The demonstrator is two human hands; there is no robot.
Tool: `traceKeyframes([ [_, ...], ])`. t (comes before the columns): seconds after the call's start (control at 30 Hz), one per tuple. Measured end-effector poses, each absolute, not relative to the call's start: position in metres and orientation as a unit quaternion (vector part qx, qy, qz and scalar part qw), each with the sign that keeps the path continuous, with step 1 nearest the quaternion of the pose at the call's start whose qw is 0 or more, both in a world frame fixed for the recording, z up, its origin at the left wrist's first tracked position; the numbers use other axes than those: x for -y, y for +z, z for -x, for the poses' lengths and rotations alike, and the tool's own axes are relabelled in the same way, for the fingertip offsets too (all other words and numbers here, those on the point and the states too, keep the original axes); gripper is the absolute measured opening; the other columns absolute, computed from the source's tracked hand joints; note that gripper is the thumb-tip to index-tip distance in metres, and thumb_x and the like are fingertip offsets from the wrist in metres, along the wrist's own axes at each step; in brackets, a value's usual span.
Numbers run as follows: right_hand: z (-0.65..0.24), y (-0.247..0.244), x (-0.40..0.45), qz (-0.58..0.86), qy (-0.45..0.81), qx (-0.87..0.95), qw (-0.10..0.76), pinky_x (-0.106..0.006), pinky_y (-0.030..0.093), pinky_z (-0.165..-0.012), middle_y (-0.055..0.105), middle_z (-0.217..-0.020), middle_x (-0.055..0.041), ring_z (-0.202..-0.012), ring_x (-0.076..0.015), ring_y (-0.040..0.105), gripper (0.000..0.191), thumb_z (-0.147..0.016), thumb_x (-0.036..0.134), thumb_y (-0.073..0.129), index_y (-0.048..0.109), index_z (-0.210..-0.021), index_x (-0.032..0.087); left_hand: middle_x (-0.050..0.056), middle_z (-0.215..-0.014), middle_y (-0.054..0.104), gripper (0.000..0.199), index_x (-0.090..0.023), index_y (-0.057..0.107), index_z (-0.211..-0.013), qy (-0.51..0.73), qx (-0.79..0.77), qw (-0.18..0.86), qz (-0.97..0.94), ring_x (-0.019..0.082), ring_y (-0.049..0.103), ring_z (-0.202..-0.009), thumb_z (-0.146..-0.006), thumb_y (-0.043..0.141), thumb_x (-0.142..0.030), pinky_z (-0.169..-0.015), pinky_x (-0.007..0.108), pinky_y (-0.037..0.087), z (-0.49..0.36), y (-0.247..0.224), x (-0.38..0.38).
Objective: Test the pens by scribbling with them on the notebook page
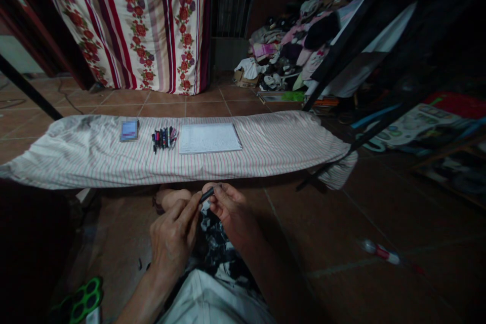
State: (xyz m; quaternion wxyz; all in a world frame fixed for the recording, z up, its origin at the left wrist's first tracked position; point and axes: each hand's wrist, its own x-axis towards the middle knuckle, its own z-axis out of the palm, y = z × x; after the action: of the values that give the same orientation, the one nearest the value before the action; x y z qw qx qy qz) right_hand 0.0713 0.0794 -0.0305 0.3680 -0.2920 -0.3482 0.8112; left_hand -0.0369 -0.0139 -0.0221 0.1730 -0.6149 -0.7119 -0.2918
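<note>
Between my two hands, above my lap, is a dark pen, tilted up to the right. My left hand pinches its lower left end, and the fingers of my right hand close round its upper right end. Beyond them, a low bench covered by a striped cloth bears a spiral notebook, lying open with writing on its page. Several pens lie in a row left of the notebook. Farther left sits a small bluish item, its details blurred.
Dark bars rise at both ends of the bench. A floral curtain hangs behind it, with a heap of clothes at the back right. On the tiled floor lie a bottle at right and a green-rimmed object at lower left.
</note>
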Motion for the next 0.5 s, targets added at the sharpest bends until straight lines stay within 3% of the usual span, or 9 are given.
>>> traceKeyframes([
  [0.27,-0.0720,-0.0267,-0.0780,0.304,0.800,0.358,0.372,-0.019,0.044,-0.059,0.063,-0.087,-0.0045,-0.070,-0.0104,0.054,0.018,-0.073,0.032,0.067,0.069,-0.086,0.019,0.002,-0.082,0.070,0.031,-0.019,0.064,-0.112,-0.286,0.713,0.185,0.613,0.010,0.064,-0.058,-0.093,0.041,-0.028,-0.050,0.018,0.044,0.0367,-0.0238,0.0121],
  [0.5,-0.0719,-0.0273,-0.0782,0.291,0.818,0.331,0.368,-0.021,0.045,-0.061,0.063,-0.092,-0.0035,-0.073,-0.0107,0.057,0.027,-0.072,0.036,0.070,0.065,-0.092,0.020,0.003,-0.080,0.069,0.030,-0.017,0.064,-0.112,-0.298,0.712,0.177,0.611,0.011,0.064,-0.059,-0.092,0.043,-0.025,-0.058,0.018,0.047,0.0372,-0.0254,0.0133],
])
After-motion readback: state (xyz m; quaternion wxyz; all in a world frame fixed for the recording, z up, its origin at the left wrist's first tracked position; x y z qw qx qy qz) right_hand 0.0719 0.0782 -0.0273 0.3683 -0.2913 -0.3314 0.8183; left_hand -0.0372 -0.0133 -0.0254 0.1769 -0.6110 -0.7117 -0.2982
